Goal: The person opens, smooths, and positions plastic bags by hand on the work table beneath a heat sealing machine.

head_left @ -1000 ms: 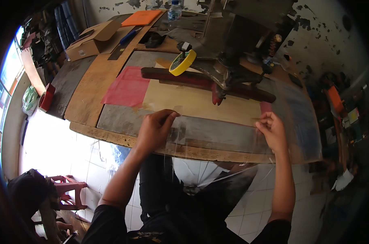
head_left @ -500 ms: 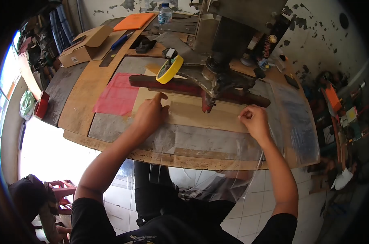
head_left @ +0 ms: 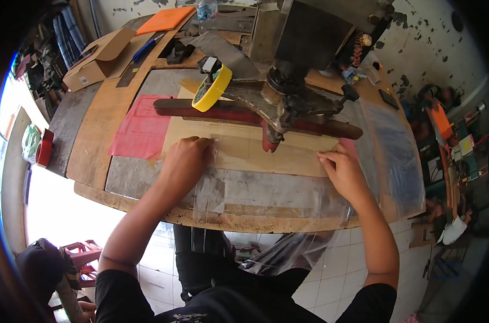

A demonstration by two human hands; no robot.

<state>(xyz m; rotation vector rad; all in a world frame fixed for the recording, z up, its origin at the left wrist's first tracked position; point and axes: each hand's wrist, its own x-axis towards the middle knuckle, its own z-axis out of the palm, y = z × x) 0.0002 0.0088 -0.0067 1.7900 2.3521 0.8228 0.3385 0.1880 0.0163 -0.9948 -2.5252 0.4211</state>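
A clear plastic sheet (head_left: 287, 253) lies over the front of the worktable and hangs down past its edge toward my lap. My left hand (head_left: 186, 160) has its fingers pinched on the sheet's left part, above a tan board (head_left: 250, 156). At the board's right end, my right hand (head_left: 342, 168) pinches the sheet between thumb and fingertips. Just beyond both hands, a press machine (head_left: 285, 102) holds a long dark red bar (head_left: 233, 114) over the board. A roll of yellow tape (head_left: 213, 89) hangs on the machine's left arm.
Red sheet material (head_left: 139, 126) lies left of the board, and more clear plastic (head_left: 395, 161) at the table's right. Behind are a cardboard box (head_left: 96, 62), a blue cutter (head_left: 146, 48), an orange sheet (head_left: 166, 20) and a water bottle (head_left: 206, 13). Another person (head_left: 42, 266) is at lower left.
My left hand's fingers have closed from a looser, spread pose into a pinch on the plastic. My right hand keeps its pinch near the board's right end. The view has shifted slightly.
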